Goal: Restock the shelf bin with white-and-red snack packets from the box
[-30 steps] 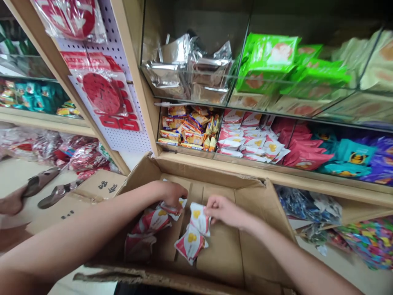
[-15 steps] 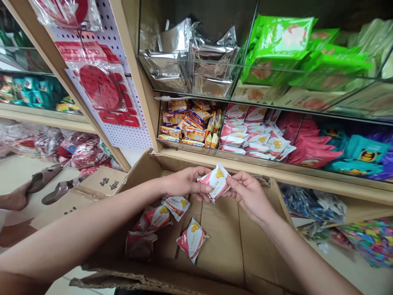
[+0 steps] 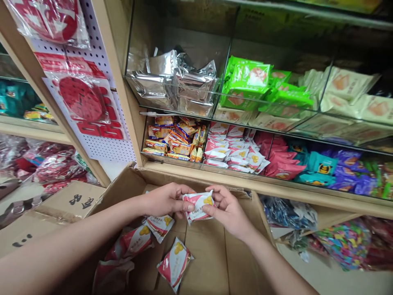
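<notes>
Between my two hands is a small white and pink snack packet (image 3: 201, 205) with yellow round pictures on it. My left hand (image 3: 170, 200) pinches its left end, thumb on the front. My right hand (image 3: 225, 209) grips the right end, its thumb also on the front. Both hands are above an open cardboard box (image 3: 211, 258). Inside the box lie several packets of the same kind: one loose packet (image 3: 175, 262) near the middle, and others such as this packet (image 3: 159, 226) at the left, partly hidden by my left forearm.
Beyond the box, a shelf compartment holds matching white and pink packets (image 3: 235, 151). Orange snack packets (image 3: 176, 137) fill the one to its left; pink packets (image 3: 282, 159) are to its right. Above are silver packets (image 3: 172, 80) and green packets (image 3: 248, 80). A pegboard (image 3: 113, 143) stands at left.
The view has shifted right and up, so the shelves appear lower and further left. The packet in my hands has turned from a tilted position to nearly level, still held by both hands.
</notes>
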Demonstrator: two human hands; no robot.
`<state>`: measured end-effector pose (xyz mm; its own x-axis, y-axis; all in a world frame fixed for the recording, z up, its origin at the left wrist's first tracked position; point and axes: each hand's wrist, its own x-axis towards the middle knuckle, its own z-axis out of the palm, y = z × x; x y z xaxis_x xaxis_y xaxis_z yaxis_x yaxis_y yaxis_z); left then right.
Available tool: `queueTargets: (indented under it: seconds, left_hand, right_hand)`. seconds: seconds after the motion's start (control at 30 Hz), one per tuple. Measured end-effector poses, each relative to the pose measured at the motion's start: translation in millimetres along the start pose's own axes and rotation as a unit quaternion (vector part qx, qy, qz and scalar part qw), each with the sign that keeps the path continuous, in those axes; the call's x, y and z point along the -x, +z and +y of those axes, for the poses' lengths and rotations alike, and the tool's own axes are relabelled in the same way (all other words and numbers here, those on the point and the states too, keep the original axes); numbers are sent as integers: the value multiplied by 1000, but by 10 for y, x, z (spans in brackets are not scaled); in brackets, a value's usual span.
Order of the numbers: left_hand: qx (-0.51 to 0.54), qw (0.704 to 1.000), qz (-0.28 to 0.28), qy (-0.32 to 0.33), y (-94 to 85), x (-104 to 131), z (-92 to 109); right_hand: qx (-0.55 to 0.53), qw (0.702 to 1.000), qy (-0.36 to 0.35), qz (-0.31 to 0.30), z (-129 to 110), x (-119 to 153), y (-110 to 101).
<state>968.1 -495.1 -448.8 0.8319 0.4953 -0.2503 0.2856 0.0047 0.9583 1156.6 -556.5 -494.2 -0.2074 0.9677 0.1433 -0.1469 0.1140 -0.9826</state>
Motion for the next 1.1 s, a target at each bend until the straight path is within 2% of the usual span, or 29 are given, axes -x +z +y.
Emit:
queueTargets:
  seconds: [0.13,0.27,0.37,0.5,0.6,0.7,0.77,0.87,0.93,1.03,1.1]
  left_hand:
    - [31,999,26,6,7,-12,40]
    - [101,993,58,16,36,-58,48]
    - [124,988,82,43,37,-103,31]
    - [122,985,75,93,25,-142,9]
    - [129,984,72,98,31,-138,12]
    - [119,985,72,104,43,-113,12]
    - [95,987,76,102,42,-96,-12]
    - [47,995,65,61,32,-91,-96]
    - [23,997,56,38,31,-104,-166]
    - [-3,998,49,31,52,-131,-235]
    - [-31,998,37,28,71,-141,-247]
  right_hand:
    - [-8,1000,18,23,-42,-31,-11]
    - [-3,999,5,40,-109,-54,-25]
    - [-8,997,-5,75,-151,-75,-46]
    - [-24,992,-17,121,-155,-97,-68]
    - [-25,991,-12,130,-149,-82,-41]
    - [10,991,-26,132,-211,-76,-34]
    - [59,982,-68,165,-315,-116,-109]
    - [142,936,-171,272,-535,-287,-400]
    - [212,896,-206,330,-672,-469,-676]
    - [369,830,-158,386,-796,-768,-1042]
    - [461,781,-100,409,-833,-932,-1166]
